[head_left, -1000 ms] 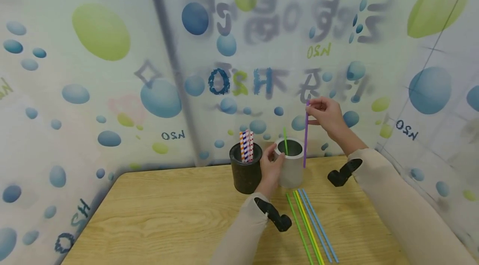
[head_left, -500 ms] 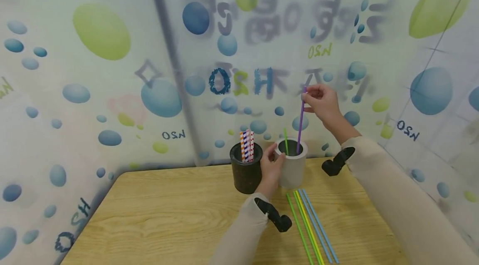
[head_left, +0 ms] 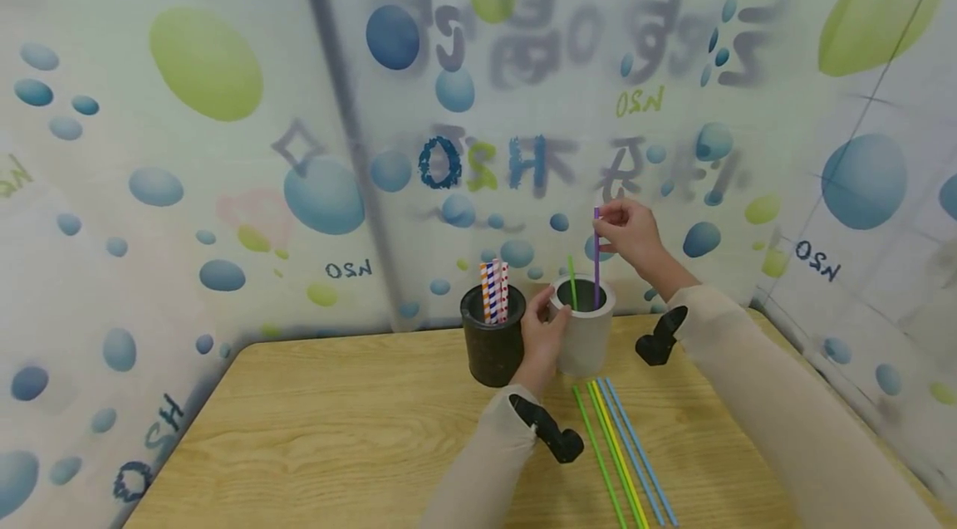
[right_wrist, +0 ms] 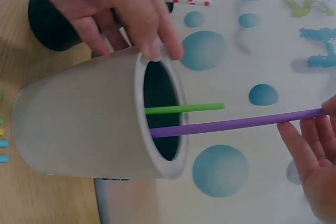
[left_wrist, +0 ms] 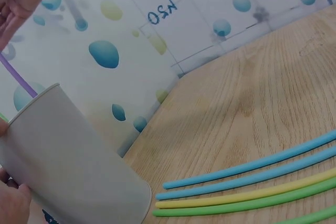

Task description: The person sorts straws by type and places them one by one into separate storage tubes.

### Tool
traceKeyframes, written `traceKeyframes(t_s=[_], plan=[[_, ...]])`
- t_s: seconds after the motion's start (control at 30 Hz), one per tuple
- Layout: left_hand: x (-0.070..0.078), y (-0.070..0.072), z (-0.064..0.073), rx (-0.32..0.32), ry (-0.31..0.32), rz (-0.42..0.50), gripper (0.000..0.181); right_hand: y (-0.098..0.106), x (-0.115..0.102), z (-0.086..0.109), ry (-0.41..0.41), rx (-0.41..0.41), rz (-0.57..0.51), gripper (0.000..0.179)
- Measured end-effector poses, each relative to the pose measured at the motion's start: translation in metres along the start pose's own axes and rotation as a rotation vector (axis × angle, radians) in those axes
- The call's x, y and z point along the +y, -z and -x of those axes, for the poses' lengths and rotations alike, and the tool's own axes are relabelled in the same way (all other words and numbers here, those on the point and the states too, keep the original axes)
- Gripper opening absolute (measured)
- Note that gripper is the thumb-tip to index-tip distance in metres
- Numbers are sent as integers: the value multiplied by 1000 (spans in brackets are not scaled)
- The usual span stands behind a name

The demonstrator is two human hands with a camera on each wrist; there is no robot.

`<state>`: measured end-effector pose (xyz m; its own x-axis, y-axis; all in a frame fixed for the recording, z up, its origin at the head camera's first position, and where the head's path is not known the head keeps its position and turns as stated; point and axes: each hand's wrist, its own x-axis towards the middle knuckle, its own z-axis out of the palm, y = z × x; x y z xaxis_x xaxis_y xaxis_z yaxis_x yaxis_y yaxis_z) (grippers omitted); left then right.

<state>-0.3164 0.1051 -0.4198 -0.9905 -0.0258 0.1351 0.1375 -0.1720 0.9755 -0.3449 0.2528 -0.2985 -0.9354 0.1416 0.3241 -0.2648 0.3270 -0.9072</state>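
A purple straw (head_left: 596,259) stands with its lower end inside a light grey cup (head_left: 583,345). My right hand (head_left: 631,238) pinches the straw near its top, above the rim. Round the left side of the cup my left hand (head_left: 544,334) keeps its grip, thumb and a finger at the rim in the right wrist view. One green straw (right_wrist: 189,108) leans inside the same cup, next to the purple one. On the table in front lie two blue straws (left_wrist: 252,170), a yellow straw (left_wrist: 252,196) and two green straws (head_left: 598,454), roughly side by side.
Just left of the grey cup stands a black cup (head_left: 493,355) holding several striped and dotted paper straws (head_left: 493,292). Both cups are near the back edge of the wooden table (head_left: 321,429). A patterned curtain (head_left: 247,139) hangs close behind it.
My right hand has brought the purple straw from the right of the grey cup over its opening, then lowered its end inside. My left hand has stayed on the cup.
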Motion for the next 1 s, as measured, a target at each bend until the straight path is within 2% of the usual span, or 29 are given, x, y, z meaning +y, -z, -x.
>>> traceKeyframes(t_s=[0.17,0.33,0.77,1.0], plan=[[-1,0,-2,-5,-1,-7,38,-3,14,4,-24,-59,29,27],[-2,1,-2,-13,12,-12,38,-8,29,10,-85,-122,73,25],[-1,0,-3,-3,33,-18,37,-22,46,12,-251,-145,186,29],[-2,0,-4,-4,45,-20,37,-28,45,8,-281,-141,234,31]])
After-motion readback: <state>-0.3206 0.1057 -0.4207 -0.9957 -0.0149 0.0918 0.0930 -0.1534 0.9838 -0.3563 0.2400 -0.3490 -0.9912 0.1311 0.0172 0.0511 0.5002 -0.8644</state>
